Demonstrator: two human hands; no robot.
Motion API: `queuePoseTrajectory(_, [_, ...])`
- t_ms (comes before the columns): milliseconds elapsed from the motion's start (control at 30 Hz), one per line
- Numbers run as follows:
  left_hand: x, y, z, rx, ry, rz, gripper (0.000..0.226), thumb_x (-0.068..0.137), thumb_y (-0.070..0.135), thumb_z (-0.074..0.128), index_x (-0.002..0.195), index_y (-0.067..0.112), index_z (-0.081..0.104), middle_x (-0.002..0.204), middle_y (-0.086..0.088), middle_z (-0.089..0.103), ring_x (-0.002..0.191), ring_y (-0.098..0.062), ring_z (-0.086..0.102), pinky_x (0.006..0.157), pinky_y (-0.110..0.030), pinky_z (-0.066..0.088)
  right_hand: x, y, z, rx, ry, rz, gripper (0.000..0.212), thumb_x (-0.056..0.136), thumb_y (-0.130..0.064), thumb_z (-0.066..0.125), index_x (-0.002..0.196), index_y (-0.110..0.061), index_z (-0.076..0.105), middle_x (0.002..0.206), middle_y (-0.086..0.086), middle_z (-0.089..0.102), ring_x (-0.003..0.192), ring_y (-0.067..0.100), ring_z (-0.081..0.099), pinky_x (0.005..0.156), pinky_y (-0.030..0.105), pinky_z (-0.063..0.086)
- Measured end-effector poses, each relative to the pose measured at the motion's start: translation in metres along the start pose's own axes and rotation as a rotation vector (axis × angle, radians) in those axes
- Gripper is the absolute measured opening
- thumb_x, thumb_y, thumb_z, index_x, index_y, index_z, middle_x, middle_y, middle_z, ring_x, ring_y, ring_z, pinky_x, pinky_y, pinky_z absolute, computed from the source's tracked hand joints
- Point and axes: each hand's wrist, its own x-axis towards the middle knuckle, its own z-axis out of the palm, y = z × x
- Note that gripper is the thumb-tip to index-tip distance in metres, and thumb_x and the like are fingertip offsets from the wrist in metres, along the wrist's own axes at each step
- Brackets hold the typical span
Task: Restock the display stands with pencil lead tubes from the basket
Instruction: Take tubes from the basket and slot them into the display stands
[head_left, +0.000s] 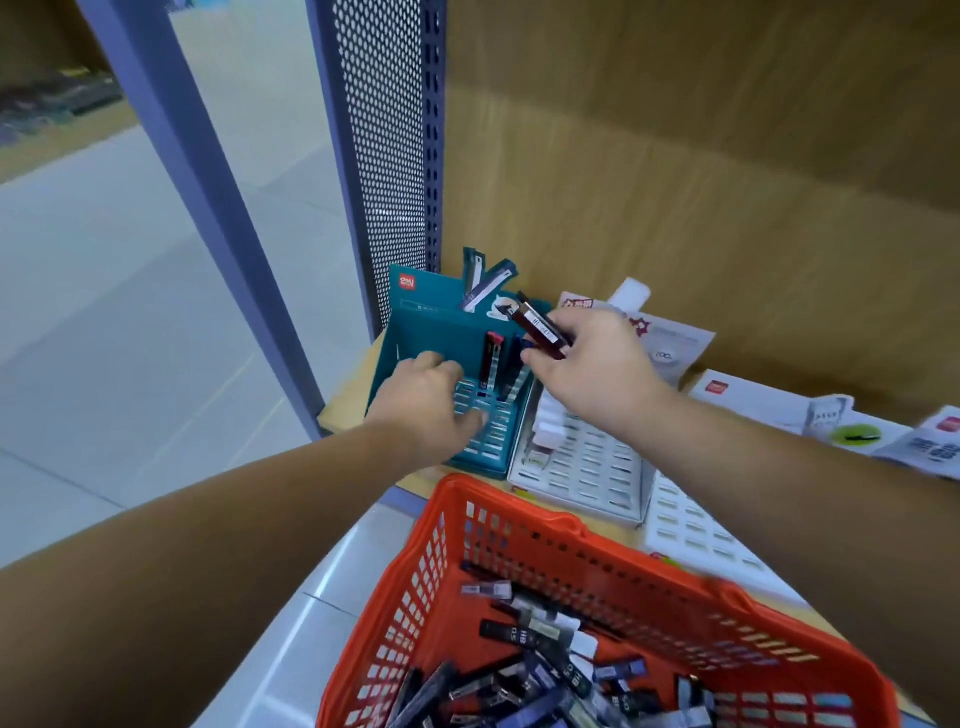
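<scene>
Orange basket (519, 512) nearest, below the shelf edge, tilted toward the stands. Loose tubes (524, 631) heaped in its bottom, dark, some marked HB. Stock was within easy reach of either hand.

Left hand (423, 402) lay on the slotted tray of the teal stand (410, 332), fingers spread and somewhat bent, pressing down and holding nothing visible. Judged as steadying the light card stand so it would not slide under insertion.

Teal stand sat at the shelf's left end against the perforated upright. Only a few standing tubes (491, 361) in its back rows; most slots were bare.

Right hand (592, 364) hovered above the stand's right rear, thumb and fingers pinching a dark red pencil lead tube (540, 327) near its lower end. The tube was tilted and clear of the slots, likely being lined up for a free one.

White stand (587, 467) just beside, mostly unfilled; another slotted stand (691, 530) further right.
</scene>
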Motion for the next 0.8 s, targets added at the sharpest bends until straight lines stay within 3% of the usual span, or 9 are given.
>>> queuePoseTrajectory(100, [0.005,-0.005,0.022,0.007,0.035,-0.020,0.079,0.090,0.065,0.062,0.151,0.019,0.047,0.151,-0.006,0.046,0.141,-0.028,0.038,0.117,-0.042,0.036,0.005,0.012,0.009,-0.034,-0.007,-0.023,0.013,0.092,-0.023,0.074,0.082,-0.026,0.066,0.066,-0.008,0.058,0.059,0.003,0.051,0.050,0.018,0.034])
queuePoseTrajectory(233, [0.003,-0.012,0.039,0.034,0.104,0.002,0.079,0.090,0.068,0.060,0.153,0.023,0.044,0.158,-0.005,0.040,0.145,-0.029,0.033,0.121,-0.042,0.029,0.012,0.017,0.015,0.012,0.030,-0.029,0.009,0.090,-0.024,0.077,0.085,-0.022,0.069,0.067,-0.005,0.063,0.056,0.004,0.052,0.048,0.013,0.034])
queuePoseTrajectory(400, [-0.001,-0.016,0.041,0.012,0.117,0.050,0.077,0.089,0.068,0.061,0.151,0.024,0.047,0.158,-0.003,0.040,0.145,-0.027,0.033,0.121,-0.040,0.028,0.012,0.016,0.022,0.002,-0.003,-0.091,0.014,0.090,-0.020,0.076,0.083,-0.025,0.066,0.068,-0.006,0.061,0.060,0.007,0.053,0.056,0.026,0.042])
queuePoseTrajectory(500, [-0.006,-0.016,0.046,-0.015,0.135,0.067,0.072,0.090,0.067,0.061,0.147,0.024,0.052,0.157,-0.002,0.042,0.145,-0.025,0.034,0.121,-0.039,0.028,0.009,0.016,0.026,-0.066,0.014,-0.110,0.008,0.091,-0.020,0.073,0.088,-0.024,0.067,0.068,-0.005,0.061,0.064,0.018,0.057,0.061,0.034,0.050])
queuePoseTrajectory(800, [-0.003,-0.015,0.036,-0.045,0.141,0.033,0.072,0.087,0.066,0.067,0.144,0.025,0.054,0.151,0.002,0.048,0.139,-0.022,0.039,0.116,-0.040,0.036,0.011,0.012,0.020,-0.203,0.047,-0.162,0.014,0.087,-0.008,0.068,0.089,-0.021,0.063,0.071,-0.006,0.058,0.070,0.023,0.058,0.064,0.042,0.054])
